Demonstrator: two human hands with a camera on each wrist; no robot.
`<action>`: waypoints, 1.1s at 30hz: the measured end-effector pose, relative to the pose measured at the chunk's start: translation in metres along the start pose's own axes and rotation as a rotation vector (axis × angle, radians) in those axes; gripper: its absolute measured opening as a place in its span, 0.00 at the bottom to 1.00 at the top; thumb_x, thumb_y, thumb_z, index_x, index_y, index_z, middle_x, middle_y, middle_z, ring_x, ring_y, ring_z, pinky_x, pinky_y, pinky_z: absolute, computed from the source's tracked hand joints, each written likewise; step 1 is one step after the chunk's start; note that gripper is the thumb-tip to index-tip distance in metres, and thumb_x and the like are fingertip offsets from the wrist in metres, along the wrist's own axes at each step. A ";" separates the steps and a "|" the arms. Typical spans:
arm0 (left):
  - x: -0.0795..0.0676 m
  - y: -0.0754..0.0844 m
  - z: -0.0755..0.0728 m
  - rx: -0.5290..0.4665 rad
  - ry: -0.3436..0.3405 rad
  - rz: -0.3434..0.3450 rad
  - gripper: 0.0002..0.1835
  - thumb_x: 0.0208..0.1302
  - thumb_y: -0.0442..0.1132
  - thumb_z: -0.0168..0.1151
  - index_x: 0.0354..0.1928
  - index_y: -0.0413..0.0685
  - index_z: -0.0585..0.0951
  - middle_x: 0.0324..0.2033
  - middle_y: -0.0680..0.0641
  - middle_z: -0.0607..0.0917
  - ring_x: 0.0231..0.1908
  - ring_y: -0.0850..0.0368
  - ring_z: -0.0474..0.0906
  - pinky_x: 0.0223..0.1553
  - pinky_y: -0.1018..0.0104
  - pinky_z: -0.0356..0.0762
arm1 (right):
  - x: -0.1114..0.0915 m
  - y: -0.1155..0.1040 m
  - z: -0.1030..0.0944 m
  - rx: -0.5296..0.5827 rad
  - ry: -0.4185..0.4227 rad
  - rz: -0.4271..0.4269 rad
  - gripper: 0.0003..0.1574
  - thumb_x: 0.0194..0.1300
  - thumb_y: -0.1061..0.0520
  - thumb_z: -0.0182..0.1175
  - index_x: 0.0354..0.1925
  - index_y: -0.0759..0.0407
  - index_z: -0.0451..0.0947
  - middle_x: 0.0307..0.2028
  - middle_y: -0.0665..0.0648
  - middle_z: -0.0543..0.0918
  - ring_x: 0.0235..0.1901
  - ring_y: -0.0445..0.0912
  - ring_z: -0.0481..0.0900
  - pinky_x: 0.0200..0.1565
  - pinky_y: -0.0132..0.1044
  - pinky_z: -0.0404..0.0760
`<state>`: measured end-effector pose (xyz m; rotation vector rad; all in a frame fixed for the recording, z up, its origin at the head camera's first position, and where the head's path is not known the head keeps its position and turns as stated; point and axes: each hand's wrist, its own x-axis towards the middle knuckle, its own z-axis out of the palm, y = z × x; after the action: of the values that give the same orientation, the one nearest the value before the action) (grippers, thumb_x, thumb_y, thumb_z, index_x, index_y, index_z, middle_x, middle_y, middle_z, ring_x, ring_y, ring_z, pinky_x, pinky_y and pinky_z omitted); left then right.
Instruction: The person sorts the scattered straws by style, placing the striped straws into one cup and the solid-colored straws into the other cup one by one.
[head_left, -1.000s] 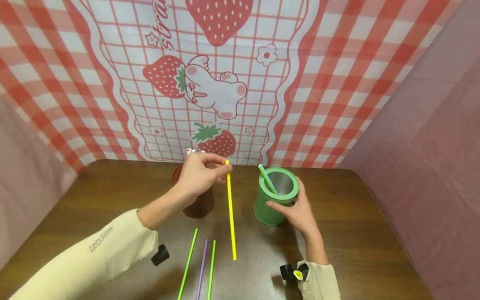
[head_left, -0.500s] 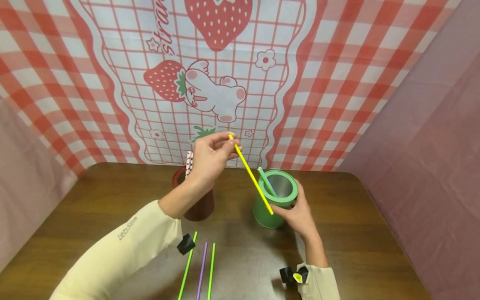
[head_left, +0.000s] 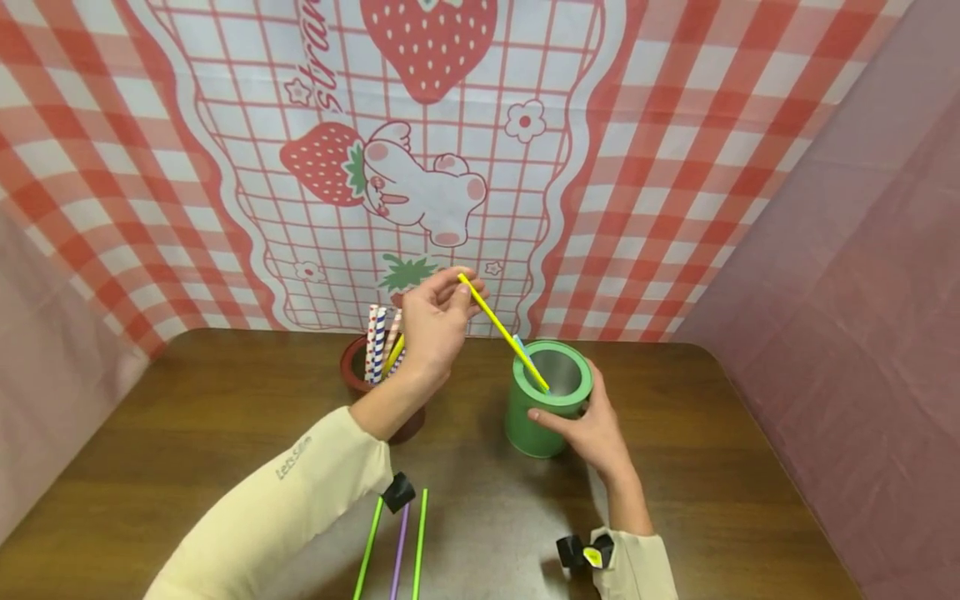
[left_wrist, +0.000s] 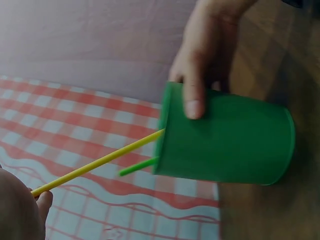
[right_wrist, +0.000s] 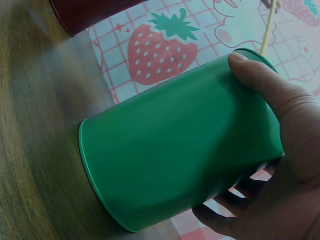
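My left hand (head_left: pixel 438 329) pinches a yellow straw (head_left: pixel 498 327) near its upper end. The straw slants down to the right, its lower end inside the mouth of the green can (head_left: pixel 536 425). In the left wrist view the yellow straw (left_wrist: pixel 100 161) passes in at the can's rim, beside a green straw (left_wrist: pixel 137 166) that sticks out. My right hand (head_left: pixel 596 429) grips the can from the right; in the right wrist view its thumb lies along the near side and its fingers curl round beneath. A blue straw (head_left: pixel 519 342) also leans in the can, partly covered by the yellow one.
A dark red can (head_left: pixel 352 367) with several patterned paper straws (head_left: pixel 378 342) stands behind my left forearm. Two green straws (head_left: pixel 420 542) and a purple straw (head_left: pixel 400 550) lie on the wooden table (head_left: pixel 225 417) near the front. A strawberry-print cloth (head_left: pixel 420 167) hangs behind.
My left hand has moved up and to the right, swinging the yellow straw from hanging over the table to slanting into the green can. The right hand keeps its hold on the can.
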<state>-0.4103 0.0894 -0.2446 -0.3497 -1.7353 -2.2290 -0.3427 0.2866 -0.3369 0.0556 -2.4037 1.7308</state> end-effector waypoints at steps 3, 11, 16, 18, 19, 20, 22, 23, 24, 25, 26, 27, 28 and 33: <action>-0.003 -0.015 0.003 0.030 0.006 0.006 0.10 0.66 0.23 0.52 0.45 0.29 0.80 0.39 0.32 0.85 0.42 0.42 0.84 0.43 0.64 0.82 | -0.001 -0.002 -0.001 -0.008 -0.002 0.001 0.62 0.48 0.60 0.75 0.72 0.59 0.49 0.61 0.64 0.69 0.61 0.58 0.67 0.60 0.55 0.64; -0.010 -0.047 0.007 0.044 0.046 -0.049 0.09 0.60 0.24 0.62 0.42 0.28 0.82 0.35 0.33 0.86 0.30 0.58 0.85 0.37 0.57 0.83 | 0.010 0.024 0.001 0.014 0.002 0.003 0.63 0.46 0.60 0.77 0.72 0.55 0.49 0.61 0.62 0.68 0.60 0.55 0.67 0.60 0.53 0.64; -0.014 -0.062 0.011 0.100 0.071 -0.068 0.08 0.55 0.29 0.69 0.37 0.31 0.85 0.30 0.38 0.87 0.24 0.61 0.83 0.32 0.64 0.83 | 0.015 0.037 0.000 0.007 0.015 -0.009 0.65 0.45 0.58 0.78 0.72 0.50 0.49 0.62 0.60 0.68 0.60 0.54 0.67 0.60 0.53 0.65; -0.015 -0.067 0.012 0.094 0.073 -0.073 0.08 0.54 0.29 0.70 0.35 0.31 0.85 0.29 0.39 0.87 0.23 0.62 0.82 0.31 0.66 0.83 | 0.015 0.035 0.000 0.007 0.016 -0.006 0.65 0.45 0.58 0.78 0.72 0.50 0.50 0.62 0.59 0.68 0.60 0.53 0.67 0.60 0.52 0.65; -0.016 -0.069 0.013 0.091 0.073 -0.073 0.07 0.54 0.30 0.70 0.34 0.31 0.85 0.28 0.39 0.87 0.23 0.63 0.82 0.31 0.66 0.83 | 0.014 0.033 0.000 0.006 0.014 -0.003 0.64 0.45 0.59 0.78 0.72 0.50 0.50 0.62 0.60 0.68 0.60 0.54 0.67 0.60 0.52 0.65; -0.017 -0.071 0.013 0.085 0.072 -0.075 0.07 0.53 0.29 0.70 0.33 0.31 0.85 0.28 0.39 0.87 0.23 0.62 0.82 0.31 0.66 0.83 | 0.013 0.028 0.000 0.004 0.012 -0.005 0.64 0.45 0.59 0.77 0.72 0.52 0.50 0.61 0.61 0.68 0.60 0.54 0.67 0.59 0.53 0.65; -0.019 -0.074 0.014 0.079 0.071 -0.081 0.07 0.52 0.30 0.71 0.32 0.31 0.85 0.27 0.39 0.87 0.23 0.63 0.82 0.30 0.67 0.83 | 0.009 0.018 0.000 0.003 0.010 -0.002 0.62 0.46 0.61 0.76 0.71 0.55 0.50 0.61 0.62 0.68 0.59 0.56 0.67 0.59 0.53 0.65; -0.020 -0.075 0.014 0.085 0.072 -0.085 0.07 0.52 0.30 0.72 0.31 0.32 0.85 0.27 0.40 0.87 0.23 0.63 0.82 0.30 0.67 0.82 | 0.008 0.013 0.000 0.002 0.009 -0.002 0.62 0.46 0.62 0.76 0.71 0.57 0.50 0.61 0.63 0.68 0.59 0.56 0.67 0.59 0.53 0.65; -0.021 -0.076 0.015 0.095 0.073 -0.088 0.07 0.51 0.31 0.73 0.30 0.32 0.85 0.26 0.40 0.87 0.23 0.63 0.82 0.29 0.68 0.82 | 0.006 0.009 0.000 -0.004 0.009 -0.008 0.61 0.46 0.62 0.76 0.71 0.59 0.50 0.60 0.64 0.69 0.59 0.57 0.68 0.59 0.54 0.66; -0.022 -0.078 0.015 0.108 0.076 -0.093 0.07 0.50 0.31 0.73 0.30 0.34 0.85 0.26 0.41 0.87 0.23 0.63 0.82 0.28 0.69 0.81 | 0.005 0.005 0.000 -0.010 0.008 -0.014 0.61 0.47 0.62 0.75 0.71 0.60 0.50 0.60 0.65 0.69 0.59 0.58 0.68 0.58 0.55 0.66; -0.023 -0.079 0.016 0.119 0.079 -0.098 0.07 0.50 0.32 0.74 0.29 0.35 0.85 0.25 0.42 0.87 0.23 0.63 0.82 0.27 0.70 0.80 | 0.004 0.002 0.001 -0.016 0.007 -0.020 0.61 0.47 0.62 0.75 0.71 0.61 0.50 0.60 0.66 0.69 0.58 0.58 0.68 0.58 0.55 0.66; -0.023 -0.080 0.016 0.128 0.081 -0.104 0.07 0.49 0.33 0.74 0.28 0.35 0.85 0.24 0.43 0.87 0.24 0.63 0.82 0.27 0.71 0.79 | 0.003 0.000 0.001 -0.018 0.007 -0.017 0.61 0.47 0.62 0.75 0.71 0.61 0.50 0.60 0.66 0.68 0.58 0.58 0.68 0.58 0.55 0.66; -0.024 -0.082 0.017 0.142 0.084 -0.112 0.08 0.49 0.34 0.75 0.28 0.36 0.86 0.24 0.44 0.87 0.24 0.63 0.82 0.26 0.72 0.78 | 0.003 -0.001 0.001 -0.021 0.007 -0.015 0.61 0.47 0.62 0.75 0.71 0.61 0.49 0.60 0.66 0.68 0.59 0.59 0.68 0.58 0.55 0.66; -0.028 -0.086 0.019 0.178 0.085 -0.143 0.10 0.46 0.37 0.77 0.28 0.39 0.87 0.24 0.46 0.87 0.25 0.63 0.82 0.27 0.71 0.78 | 0.004 0.001 0.000 -0.008 0.007 -0.006 0.60 0.47 0.63 0.75 0.71 0.61 0.50 0.61 0.65 0.68 0.59 0.58 0.68 0.59 0.54 0.65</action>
<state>-0.4169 0.1300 -0.3277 -0.0924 -1.9490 -2.1277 -0.3468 0.2875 -0.3375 0.0552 -2.4027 1.7156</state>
